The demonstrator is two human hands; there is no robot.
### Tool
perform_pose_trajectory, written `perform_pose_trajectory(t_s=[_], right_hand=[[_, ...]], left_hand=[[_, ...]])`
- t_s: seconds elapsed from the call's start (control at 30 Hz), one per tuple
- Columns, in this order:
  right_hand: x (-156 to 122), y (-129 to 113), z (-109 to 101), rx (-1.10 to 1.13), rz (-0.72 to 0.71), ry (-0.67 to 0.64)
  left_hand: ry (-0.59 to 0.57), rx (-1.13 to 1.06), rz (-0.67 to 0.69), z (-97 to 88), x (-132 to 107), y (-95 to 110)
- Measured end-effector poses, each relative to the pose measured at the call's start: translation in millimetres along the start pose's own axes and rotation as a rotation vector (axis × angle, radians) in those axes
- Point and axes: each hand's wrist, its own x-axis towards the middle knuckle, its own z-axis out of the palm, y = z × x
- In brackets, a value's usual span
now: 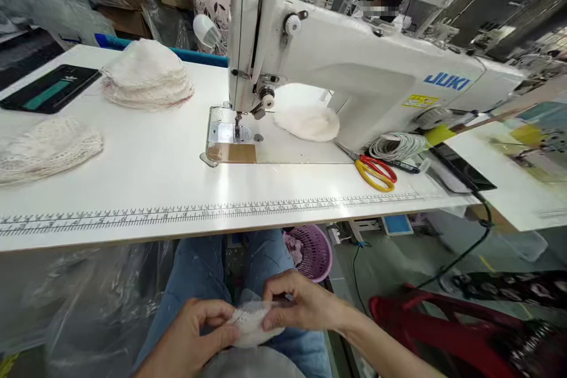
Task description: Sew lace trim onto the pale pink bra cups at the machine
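At the lower centre of the frame, the white piece is above the lap, in front of the table. The left hand pinches its left edge between thumb and fingers; the right hand grasps the other side, thumb laid flat on top and index finger bent. Gripping from both sides probably keeps so limp a fabric spread, and holding it low seems to bring it close to the eyes. Whether the fingertips meet beneath it, I cannot tell.

The stack at the upper left and the mesh pile at the left edge both sit left of the needle, likely so that they stay within the left hand's reach. A cream pad lies flat under the arm of the machine, right of the needle, a spot that seems handy for setting a piece down. The scissors rest right of centre with the handles towards the front edge, which should suit a right-hand pickup. The ruler runs along the front edge, presumably for measuring.
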Motion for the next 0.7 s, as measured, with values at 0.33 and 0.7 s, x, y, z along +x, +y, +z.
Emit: perform_pose_trajectory(t_s=[0.33, 0.7], right_hand=[[3, 5, 2, -0.045, 0.01, -0.034], [3, -3, 0, -0.054, -0.008, -0.066]], left_hand=[[0.067, 0.073, 0.079, 2.7, 0, 2], [0.108, -0.027, 0.102, 6.5, 9, -19]])
